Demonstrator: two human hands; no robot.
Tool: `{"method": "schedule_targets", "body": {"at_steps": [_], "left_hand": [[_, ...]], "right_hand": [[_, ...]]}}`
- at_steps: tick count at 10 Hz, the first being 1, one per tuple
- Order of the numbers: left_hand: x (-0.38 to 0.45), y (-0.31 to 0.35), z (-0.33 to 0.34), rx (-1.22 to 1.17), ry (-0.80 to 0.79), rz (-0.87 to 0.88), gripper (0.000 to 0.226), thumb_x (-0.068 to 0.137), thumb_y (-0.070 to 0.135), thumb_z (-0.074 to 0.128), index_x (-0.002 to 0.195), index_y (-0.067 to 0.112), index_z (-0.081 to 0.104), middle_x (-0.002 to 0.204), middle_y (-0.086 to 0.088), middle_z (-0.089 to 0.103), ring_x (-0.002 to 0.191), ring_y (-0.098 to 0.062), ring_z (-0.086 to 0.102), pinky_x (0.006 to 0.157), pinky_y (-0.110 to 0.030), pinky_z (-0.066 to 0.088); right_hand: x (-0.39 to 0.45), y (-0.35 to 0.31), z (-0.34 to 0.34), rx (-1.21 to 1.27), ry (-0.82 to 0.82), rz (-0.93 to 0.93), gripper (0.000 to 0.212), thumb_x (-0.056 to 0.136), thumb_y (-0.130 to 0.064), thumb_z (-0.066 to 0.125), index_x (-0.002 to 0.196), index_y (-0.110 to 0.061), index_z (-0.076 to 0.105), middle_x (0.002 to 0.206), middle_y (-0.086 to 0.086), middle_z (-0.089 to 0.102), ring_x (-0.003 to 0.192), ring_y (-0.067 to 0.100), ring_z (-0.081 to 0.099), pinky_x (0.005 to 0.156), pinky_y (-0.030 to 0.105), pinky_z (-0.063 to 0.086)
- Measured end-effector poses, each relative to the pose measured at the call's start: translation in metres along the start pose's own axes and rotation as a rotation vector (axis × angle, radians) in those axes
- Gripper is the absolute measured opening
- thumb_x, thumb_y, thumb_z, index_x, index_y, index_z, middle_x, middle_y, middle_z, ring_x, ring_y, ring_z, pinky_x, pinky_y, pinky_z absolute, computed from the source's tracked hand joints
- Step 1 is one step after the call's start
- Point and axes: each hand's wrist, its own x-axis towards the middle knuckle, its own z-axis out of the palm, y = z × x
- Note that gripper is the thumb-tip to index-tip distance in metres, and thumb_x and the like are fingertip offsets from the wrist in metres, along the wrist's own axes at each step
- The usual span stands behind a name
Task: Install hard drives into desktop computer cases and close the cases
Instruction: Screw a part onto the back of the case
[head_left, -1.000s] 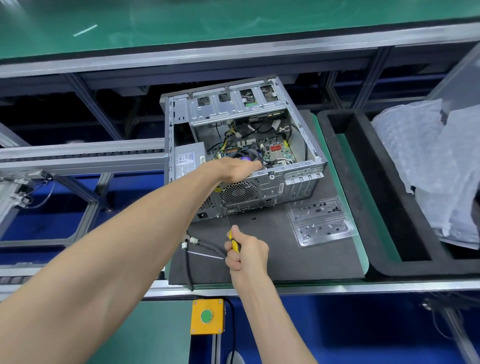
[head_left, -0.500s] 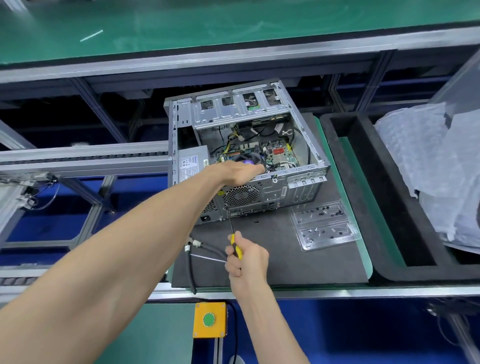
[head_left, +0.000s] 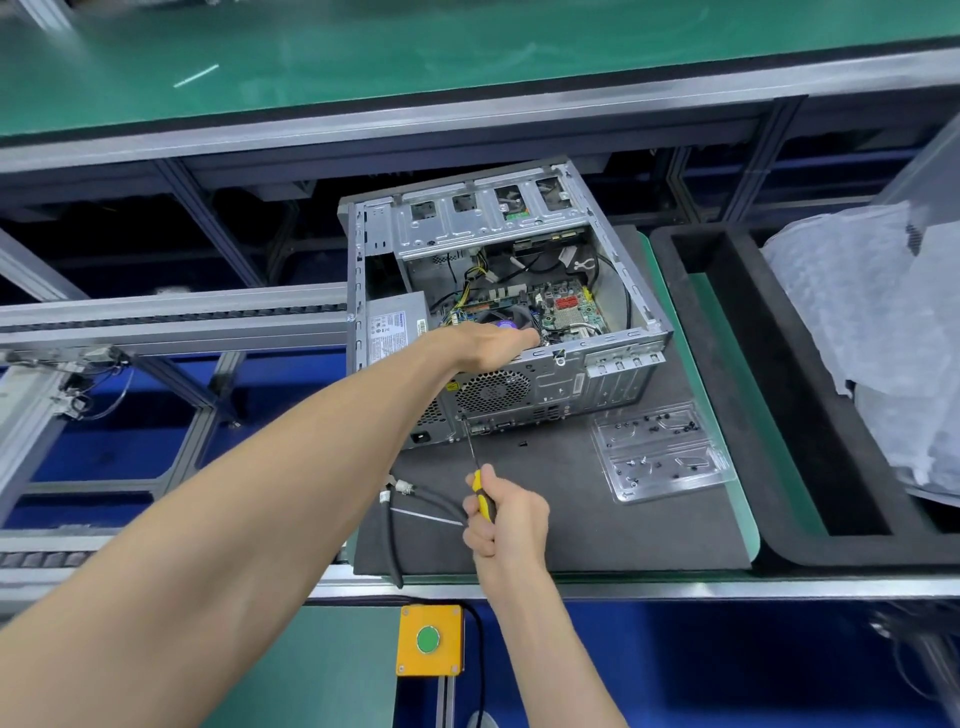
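Open case (head_left: 498, 291) lies on its side on a dark mat (head_left: 571, 519) on the bench (head_left: 519, 590), side panel off, rear panel toward the person. Interior exposed: motherboard (head_left: 566, 312), wiring, power supply (head_left: 395, 332) at the left, drive cage (head_left: 483, 218) along the far edge. No hard drive can be made out in the cage from this view.

Left hand (head_left: 491, 345) rests on the upper edge of the rear panel, above the fan grille (head_left: 491, 389). Its fingers (head_left: 524, 340) lie together and reach over the edge into the case; whether they curl around the edge cannot be told.

Right hand (head_left: 506, 519) grips a screwdriver (head_left: 480, 491) with a yellow and black handle, fingers curled tight around the handle. The shaft runs up and away from the hand, its tip at the rear panel near the lower left of the fan grille.

A clear tray (head_left: 660, 452) holding small dark screws sits on the mat just right of the case, near the rear panel. One loose dark screw (head_left: 522, 443) lies on the mat just in front of the panel. A black cable (head_left: 395, 525) with a metal connector lies on the mat beside the right hand.

Right of the mat, a black foam tray (head_left: 727, 364) holds crumpled white wrap (head_left: 872, 338). A yellow box (head_left: 430, 640) with a green button is mounted below the bench edge.
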Motion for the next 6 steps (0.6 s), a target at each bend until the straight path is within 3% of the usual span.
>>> {"method": "schedule_targets", "body": {"at_steps": [1, 2, 3, 4, 5, 6], "left_hand": [[-0.002, 0.001, 0.000, -0.010, -0.003, 0.011, 0.083, 0.094, 0.072, 0.016, 0.155, 0.020, 0.035, 0.163, -0.013, 0.030, 0.143, -0.033, 0.034, 0.105, -0.045, 0.029], [-0.002, 0.001, -0.001, -0.002, 0.000, 0.008, 0.084, 0.093, 0.073, 0.015, 0.155, 0.020, 0.035, 0.162, -0.013, 0.031, 0.142, -0.033, 0.035, 0.103, -0.046, 0.030], [0.000, 0.000, -0.001, 0.015, -0.001, -0.008, 0.086, 0.091, 0.074, 0.015, 0.151, 0.019, 0.040, 0.159, -0.015, 0.035, 0.132, -0.033, 0.042, 0.098, -0.045, 0.032], [0.000, 0.000, -0.001, 0.014, -0.004, -0.019, 0.089, 0.087, 0.077, 0.016, 0.147, 0.018, 0.045, 0.155, -0.015, 0.040, 0.130, -0.033, 0.045, 0.096, -0.045, 0.033], [-0.001, 0.000, 0.000, 0.020, 0.004, 0.003, 0.086, 0.090, 0.075, 0.015, 0.144, 0.017, 0.048, 0.154, -0.016, 0.042, 0.129, -0.032, 0.046, 0.093, -0.043, 0.032], [0.000, 0.000, 0.000, 0.002, 0.006, -0.001, 0.086, 0.092, 0.074, 0.014, 0.155, 0.020, 0.035, 0.161, -0.013, 0.032, 0.140, -0.034, 0.037, 0.102, -0.045, 0.030]], "right_hand": [[0.001, 0.008, -0.006, -1.177, 0.272, -0.822, 0.020, 0.094, -0.026, 0.065, 0.087, -0.008, 0.064, 0.063, 0.006, 0.063, 0.052, 0.025, 0.060, 0.048, 0.035, 0.048], [0.001, 0.014, -0.004, -1.584, 0.341, -1.119, 0.016, 0.092, -0.023, 0.068, 0.089, -0.008, 0.062, 0.067, 0.007, 0.062, 0.053, 0.029, 0.062, 0.044, 0.033, 0.042], [0.002, 0.004, 0.000, -0.761, 0.187, -0.463, 0.020, 0.099, -0.021, 0.060, 0.091, -0.005, 0.067, 0.066, 0.006, 0.064, 0.054, 0.019, 0.055, 0.050, 0.031, 0.042], [-0.003, -0.001, 0.007, 0.143, 0.021, 0.096, 0.023, 0.100, -0.015, 0.059, 0.086, 0.002, 0.065, 0.058, 0.007, 0.054, 0.037, 0.010, 0.028, 0.035, 0.022, 0.020], [-0.004, 0.003, 0.008, -0.396, 0.131, -0.227, 0.022, 0.099, -0.020, 0.060, 0.085, -0.004, 0.066, 0.060, 0.006, 0.061, 0.044, 0.017, 0.048, 0.040, 0.027, 0.038], [-0.003, 0.017, 0.000, -1.470, 0.352, -1.002, 0.019, 0.093, -0.028, 0.066, 0.088, -0.010, 0.061, 0.067, 0.006, 0.063, 0.056, 0.029, 0.064, 0.046, 0.032, 0.043]]}}
